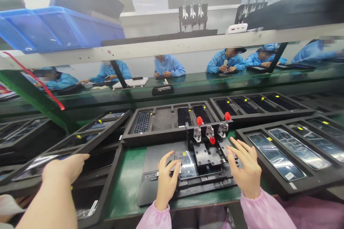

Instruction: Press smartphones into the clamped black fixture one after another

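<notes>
A phone (pixel 189 166) with a yellow sticker lies in a black clamping jig (pixel 212 182), its right part beneath metal plates. At the phone's left edge, my left hand (pixel 167 177) has thumb and index fingertips drawn together on it, other fingers raised. My right hand (pixel 245 168) is beside the jig's right end, fingers stretched and apart; whether they touch the block is unclear. Red-tipped toggle clamps (pixel 212 134) stand at the jig's back, two tips up and the middle one down. On the left, another person's bare hand (pixel 66 168) is at a tilted phone tray (pixel 103 134).
Behind the jig is a foam tray (pixel 163 136) with a few phones. More phones fill trays at the back right (pixel 258 115) and right (pixel 268 166). A shelf (pixel 161 43) with a blue bin (pixel 61 28) crosses above. Several people in blue work across the bench.
</notes>
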`<act>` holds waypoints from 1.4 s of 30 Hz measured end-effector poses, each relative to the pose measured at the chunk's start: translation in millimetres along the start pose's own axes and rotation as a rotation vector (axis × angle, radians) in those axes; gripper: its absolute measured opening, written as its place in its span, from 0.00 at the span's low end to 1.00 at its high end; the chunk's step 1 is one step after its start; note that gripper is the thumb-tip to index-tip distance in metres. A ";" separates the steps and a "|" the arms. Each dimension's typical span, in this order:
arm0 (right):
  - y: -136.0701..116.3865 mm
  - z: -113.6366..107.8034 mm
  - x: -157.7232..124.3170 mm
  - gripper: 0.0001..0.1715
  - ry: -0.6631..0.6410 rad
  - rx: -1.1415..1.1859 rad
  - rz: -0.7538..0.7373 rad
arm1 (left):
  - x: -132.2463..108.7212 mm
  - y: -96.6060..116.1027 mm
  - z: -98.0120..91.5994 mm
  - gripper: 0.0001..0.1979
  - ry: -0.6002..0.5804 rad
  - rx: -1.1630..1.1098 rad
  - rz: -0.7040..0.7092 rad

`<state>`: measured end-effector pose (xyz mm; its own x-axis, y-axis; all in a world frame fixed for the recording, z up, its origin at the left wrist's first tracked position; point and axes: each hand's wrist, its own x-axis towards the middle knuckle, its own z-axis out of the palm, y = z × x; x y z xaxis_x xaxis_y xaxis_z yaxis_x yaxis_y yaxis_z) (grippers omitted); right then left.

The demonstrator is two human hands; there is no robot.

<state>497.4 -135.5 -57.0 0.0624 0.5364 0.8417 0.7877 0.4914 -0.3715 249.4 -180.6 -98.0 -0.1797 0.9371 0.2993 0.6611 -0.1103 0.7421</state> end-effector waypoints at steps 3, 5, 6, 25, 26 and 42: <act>0.0 0.8 0.9 0.07 -0.002 -0.004 -0.002 | 0.2 0.2 0.0 0.13 -0.003 -0.004 -0.001; 0.2 1.5 2.1 0.07 0.004 -0.007 -0.004 | 0.2 0.5 0.0 0.13 -0.003 -0.009 -0.001; 0.4 1.7 2.8 0.07 0.005 -0.007 -0.006 | 0.1 0.8 0.0 0.13 -0.002 -0.013 0.001; 19.4 19.0 39.7 0.27 -0.083 0.039 0.059 | 3.6 4.7 8.9 0.13 -0.001 -0.218 -0.054; 22.8 22.2 45.6 0.28 -0.097 0.041 0.052 | 4.7 5.7 11.7 0.14 0.003 -0.252 -0.067; 2.6 18.6 64.3 0.19 -0.278 0.080 -0.323 | 8.1 6.7 28.6 0.16 0.110 -0.471 -0.195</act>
<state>492.1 -87.0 -11.2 -0.3555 0.5055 0.7862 0.6892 0.7099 -0.1449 273.2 -164.3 -107.7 -0.3591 0.9175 0.1711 0.2132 -0.0978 0.9721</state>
